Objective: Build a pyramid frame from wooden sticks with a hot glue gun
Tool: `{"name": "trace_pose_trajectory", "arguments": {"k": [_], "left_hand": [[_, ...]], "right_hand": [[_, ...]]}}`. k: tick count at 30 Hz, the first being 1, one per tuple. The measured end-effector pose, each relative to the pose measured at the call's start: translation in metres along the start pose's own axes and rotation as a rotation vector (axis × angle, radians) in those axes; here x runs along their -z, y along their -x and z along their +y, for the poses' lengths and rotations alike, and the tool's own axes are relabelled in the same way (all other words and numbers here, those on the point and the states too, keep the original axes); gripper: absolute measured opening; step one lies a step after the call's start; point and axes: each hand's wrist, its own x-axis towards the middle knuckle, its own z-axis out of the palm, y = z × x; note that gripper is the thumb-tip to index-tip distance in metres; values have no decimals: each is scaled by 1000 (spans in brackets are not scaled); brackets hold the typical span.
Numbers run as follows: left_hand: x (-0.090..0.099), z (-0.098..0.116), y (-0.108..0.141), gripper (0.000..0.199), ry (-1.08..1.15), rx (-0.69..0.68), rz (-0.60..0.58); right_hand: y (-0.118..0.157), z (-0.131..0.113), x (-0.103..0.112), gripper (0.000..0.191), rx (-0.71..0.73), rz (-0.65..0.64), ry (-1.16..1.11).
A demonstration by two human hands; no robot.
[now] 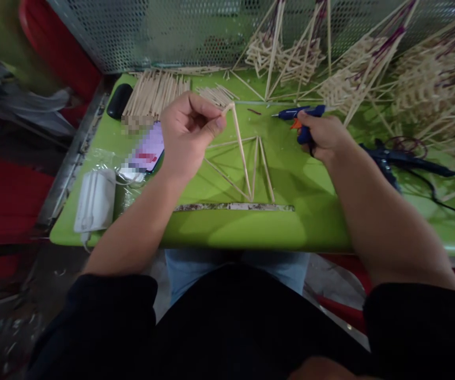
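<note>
My left hand (193,126) pinches the upper end of a thin wooden stick frame (241,148), where two pieces meet at a corner. One long stick slants down from that corner to the green tabletop. More joined sticks (265,166) form pointed shapes just to the right of it, and others run left behind my wrist. My right hand (322,132) is wrapped round the handle of a blue glue gun (296,113) with an orange trigger. Its nozzle points left, apart from the sticks.
A pile of loose sticks (156,92), a black case (119,101), a phone (148,150) and a white power bank (96,200) lie left. Built stick structures (354,79) crowd the right, near black pliers (405,158) and a cable. A flat strip (235,207) lies near the front edge.
</note>
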Motion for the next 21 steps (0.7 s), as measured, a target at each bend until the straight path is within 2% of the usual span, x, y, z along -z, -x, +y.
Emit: {"name": "trace_pose_trajectory", "arguments": {"k": [2,4,6,7,9,11,14,16,17,19,21], "left_hand": [[4,-9,-2,61,-3,12,28],[8,-16,-5,59,-5,27,36],[12,-20,-6,58,-5,30,30],[13,-20,-6,59,-7,26,23],[13,-19,-6,60,-18,20,10],[12,-16,-5,61,-38,16,4],[7,-13,-5,60,-75,-3,4],[2,-11,-5,57,-94,-34,1],[0,-9,-5,55,-98,-58,4],[-6,-3,-4,49,-95,-101,8],[-12,5,-2,41,-80,-135,11]], "right_hand": [[-5,1,8,43,18,32,84],[-5,-4,19,49,69,59,172],[0,-13,29,58,156,92,374],[5,-17,33,57,218,76,508],[17,-24,34,40,350,-80,749],[34,-27,28,18,498,-320,852],[65,-27,12,29,745,-562,885],[85,-25,2,42,765,-821,948],[92,-24,-3,47,741,-902,1004],[100,-23,-9,48,714,-972,1108],[100,-24,-12,38,717,-953,1178]]}}
